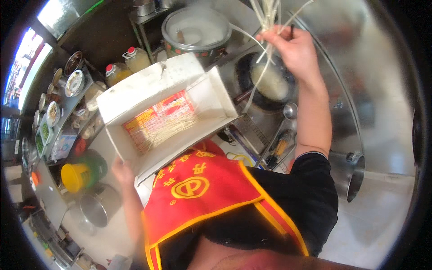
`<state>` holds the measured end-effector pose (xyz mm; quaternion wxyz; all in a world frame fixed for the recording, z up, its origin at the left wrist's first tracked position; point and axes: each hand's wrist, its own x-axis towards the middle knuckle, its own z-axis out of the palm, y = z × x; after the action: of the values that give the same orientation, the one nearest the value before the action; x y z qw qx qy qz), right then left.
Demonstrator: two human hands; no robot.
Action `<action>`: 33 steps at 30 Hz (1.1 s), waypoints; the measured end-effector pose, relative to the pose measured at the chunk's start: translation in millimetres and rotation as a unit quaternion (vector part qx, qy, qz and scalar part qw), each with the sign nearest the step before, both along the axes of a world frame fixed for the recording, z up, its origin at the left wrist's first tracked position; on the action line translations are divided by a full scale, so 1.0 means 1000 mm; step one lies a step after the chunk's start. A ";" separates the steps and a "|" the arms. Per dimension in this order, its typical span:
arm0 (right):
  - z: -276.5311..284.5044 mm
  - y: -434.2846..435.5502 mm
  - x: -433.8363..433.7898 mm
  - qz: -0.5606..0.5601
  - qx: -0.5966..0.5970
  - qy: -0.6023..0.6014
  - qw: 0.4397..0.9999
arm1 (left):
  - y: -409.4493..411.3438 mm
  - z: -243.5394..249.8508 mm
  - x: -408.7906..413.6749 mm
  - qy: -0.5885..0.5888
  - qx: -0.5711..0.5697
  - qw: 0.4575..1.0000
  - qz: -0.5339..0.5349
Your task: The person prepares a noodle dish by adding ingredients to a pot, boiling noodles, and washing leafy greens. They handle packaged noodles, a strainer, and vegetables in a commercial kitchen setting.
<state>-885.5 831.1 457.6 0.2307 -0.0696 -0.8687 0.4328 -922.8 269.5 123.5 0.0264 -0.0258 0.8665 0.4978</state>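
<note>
My left hand (122,171) grips the near left side of an open white cardboard box (148,91). Thin dry noodles (168,130) and a red and yellow printed sheet lie inside it. Raised at the upper right, my right hand (287,42) is closed around a bundle of pale flat noodle strips (268,20); some strips hang down. Below that hand sits a dark wok (243,77) with cloudy liquid (270,82) in it. The box is held in front of my red apron, left of the wok.
A large steaming pot (199,49) stands beyond the box, near two oil bottles (116,75). A metal ladle (290,110) lies by the wok. At the left are a shelf with bowls (74,83), a yellow bucket (72,177) and a steel pot (94,211). Another steel pot (346,175) is at the right.
</note>
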 end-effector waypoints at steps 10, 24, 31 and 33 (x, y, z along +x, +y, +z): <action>-0.126 0.231 0.035 -0.322 0.096 -0.114 0.935 | 0.023 0.026 0.013 -0.016 0.085 0.996 -0.037; -0.361 0.381 0.033 -0.297 0.196 -0.386 0.851 | 0.042 0.005 0.023 -0.012 0.015 1.000 0.007; -0.273 0.411 0.053 -0.402 0.175 -0.123 0.890 | 0.047 0.002 0.033 0.023 -0.036 0.999 0.004; -0.263 0.416 0.056 -0.365 0.196 -0.024 0.910 | 0.041 -0.006 0.039 0.036 -0.049 0.998 0.001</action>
<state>-829.4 1247.0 194.4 0.3607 -0.3454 -0.8553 0.1379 -884.1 310.3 117.5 -0.0072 -0.0103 0.8904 0.4551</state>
